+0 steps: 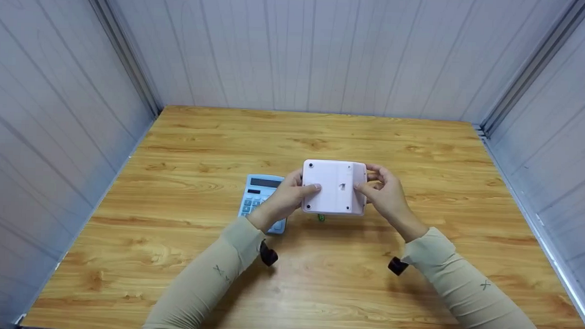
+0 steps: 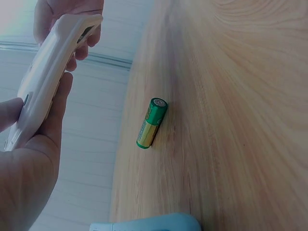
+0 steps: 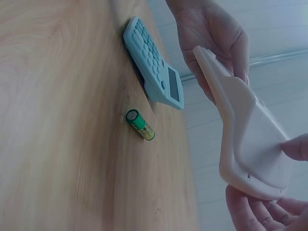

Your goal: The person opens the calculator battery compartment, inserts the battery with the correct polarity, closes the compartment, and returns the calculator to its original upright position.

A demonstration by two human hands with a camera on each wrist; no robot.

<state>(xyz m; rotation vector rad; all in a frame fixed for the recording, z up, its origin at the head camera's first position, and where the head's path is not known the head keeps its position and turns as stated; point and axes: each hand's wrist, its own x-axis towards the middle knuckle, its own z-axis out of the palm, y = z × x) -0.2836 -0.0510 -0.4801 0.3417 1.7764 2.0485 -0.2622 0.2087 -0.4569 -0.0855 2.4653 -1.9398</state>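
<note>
By the left hand (image 1: 286,196) and right hand (image 1: 386,194), each pinching one side, the white device (image 1: 328,187) is held between them, above the middle of the surface (image 1: 419,149). Below, a battery (image 2: 152,123) is seen; nearer the left edge, a blue calculator (image 3: 151,60).

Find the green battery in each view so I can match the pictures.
Head: green battery just below the white device, mostly hidden.
Left wrist: green battery near the centre.
Right wrist: green battery slightly left of centre.
Shared landmark: blue calculator.
</note>
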